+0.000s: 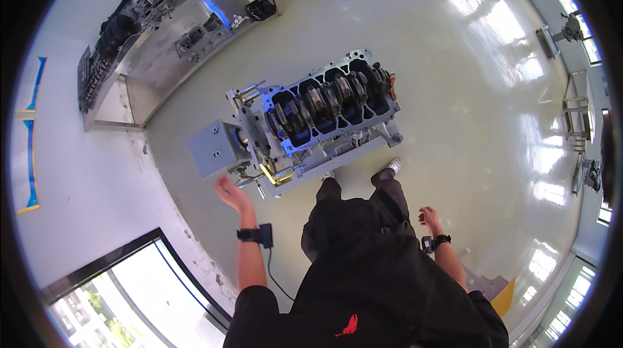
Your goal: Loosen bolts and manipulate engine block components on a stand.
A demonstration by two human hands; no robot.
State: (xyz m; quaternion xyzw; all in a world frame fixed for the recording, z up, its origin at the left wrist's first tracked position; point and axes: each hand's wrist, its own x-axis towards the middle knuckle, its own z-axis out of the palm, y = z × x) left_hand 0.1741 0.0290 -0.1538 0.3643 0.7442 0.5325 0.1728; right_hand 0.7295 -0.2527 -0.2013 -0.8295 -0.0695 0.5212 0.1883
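Observation:
An engine block (pixel 331 104) with its crankshaft (pixel 316 102) exposed is mounted on a metal engine stand (pixel 311 179) in front of me. A grey box-shaped housing (pixel 216 148) sits at the stand's left end. My left hand (pixel 232 193) is by the lower corner of this housing, near metal rods and a handle (pixel 252 181). Its fingers are foreshortened, so whether they grip anything is unclear. Down at my right side, my right hand (pixel 429 217) hangs apart from the engine, with loosely bent fingers and nothing visible in it.
A metal workbench (pixel 146 82) along the far left bears engine parts (pixel 117 33), with more on its lower shelf. A white wall (pixel 58 179) and a window (pixel 139 296) lie at left. Stands with parts (pixel 574 98) line the right side. A yellow panel (pixel 504 296) is behind my right arm.

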